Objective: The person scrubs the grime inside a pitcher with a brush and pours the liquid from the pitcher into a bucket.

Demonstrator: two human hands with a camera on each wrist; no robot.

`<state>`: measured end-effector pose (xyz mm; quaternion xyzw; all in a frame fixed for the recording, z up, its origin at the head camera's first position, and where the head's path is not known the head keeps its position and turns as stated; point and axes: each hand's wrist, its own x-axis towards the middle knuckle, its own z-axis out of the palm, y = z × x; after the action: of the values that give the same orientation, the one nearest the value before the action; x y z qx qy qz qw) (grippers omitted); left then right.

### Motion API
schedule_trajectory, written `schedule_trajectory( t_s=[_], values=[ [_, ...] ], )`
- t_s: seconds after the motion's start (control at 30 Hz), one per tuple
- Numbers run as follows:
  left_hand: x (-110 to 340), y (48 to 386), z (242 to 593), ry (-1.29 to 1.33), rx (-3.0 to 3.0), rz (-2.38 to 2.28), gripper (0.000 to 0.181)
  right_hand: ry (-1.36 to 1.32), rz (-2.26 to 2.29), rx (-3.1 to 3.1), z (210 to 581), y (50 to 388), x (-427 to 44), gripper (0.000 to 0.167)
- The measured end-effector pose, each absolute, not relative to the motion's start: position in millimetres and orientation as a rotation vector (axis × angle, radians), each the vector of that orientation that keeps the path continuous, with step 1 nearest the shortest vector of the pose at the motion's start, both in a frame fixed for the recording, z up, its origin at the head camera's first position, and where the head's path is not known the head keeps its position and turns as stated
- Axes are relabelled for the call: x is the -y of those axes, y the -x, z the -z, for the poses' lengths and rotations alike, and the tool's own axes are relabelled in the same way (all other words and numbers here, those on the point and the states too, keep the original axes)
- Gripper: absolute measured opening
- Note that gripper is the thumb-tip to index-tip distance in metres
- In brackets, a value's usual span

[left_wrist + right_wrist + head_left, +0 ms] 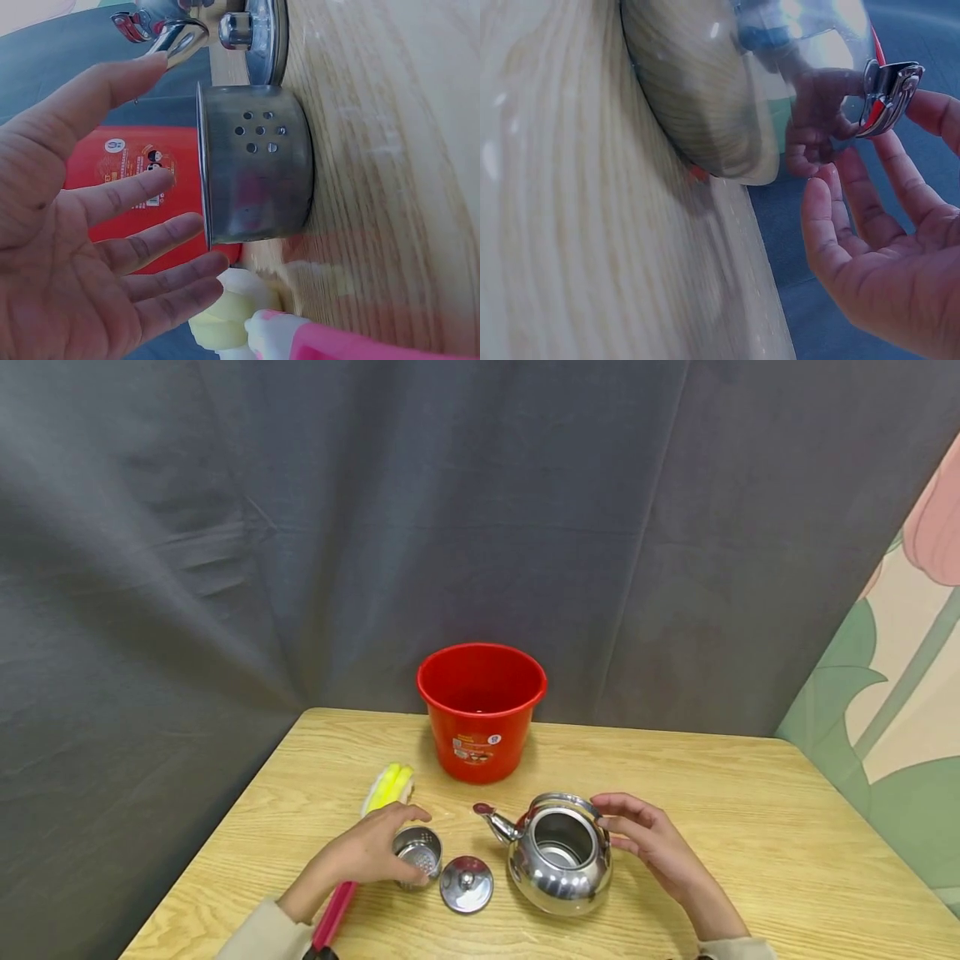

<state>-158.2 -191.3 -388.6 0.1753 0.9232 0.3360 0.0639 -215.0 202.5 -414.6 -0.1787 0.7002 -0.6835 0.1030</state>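
A shiny metal kettle (pixel 558 893) stands lidless on the table, its spout pointing left and its handle folded down around the opening. My right hand (pixel 648 839) is at its right side, fingers loosely bent by the metal handle bracket (pixel 891 97); whether the fingertips touch it I cannot tell. Over a small perforated metal strainer cup (pixel 259 169) my left hand (pixel 371 847) is spread, thumb and fingers apart around its rim without gripping it. The round kettle lid (pixel 467 887) lies knob up between strainer and kettle.
Behind these stands a red plastic bucket (pixel 480 735). A brush with a yellow-and-white head (pixel 390 787) and pink handle (pixel 335 914) lies at the left, partly under my left hand. A dark curtain (pixel 480 527) hangs behind the wooden table (pixel 712 793).
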Motion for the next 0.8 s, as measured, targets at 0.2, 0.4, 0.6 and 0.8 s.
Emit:
schedule_trajectory(
  t_s=[0.2,0.4,0.6,0.8],
  values=[
    [191.8,157.7,390.5,-0.493,-2.757,-1.018,0.076,0.523,2.037,-2.014,417.3,216.6,-201.9,0.038],
    [191.5,157.5,394.0,-0.487,-2.748,-1.029,0.072,0.493,2.031,-1.998,417.4,215.6,-202.9,0.039],
    [191.0,159.5,400.0,-0.487,-2.751,-1.063,0.071,0.454,2.019,-2.004,417.0,214.5,-204.2,0.038],
    [191.0,159.8,404.0,-0.485,-2.761,-1.084,0.075,0.463,2.010,-2.002,416.9,214.7,-205.0,0.038]
  ],
)
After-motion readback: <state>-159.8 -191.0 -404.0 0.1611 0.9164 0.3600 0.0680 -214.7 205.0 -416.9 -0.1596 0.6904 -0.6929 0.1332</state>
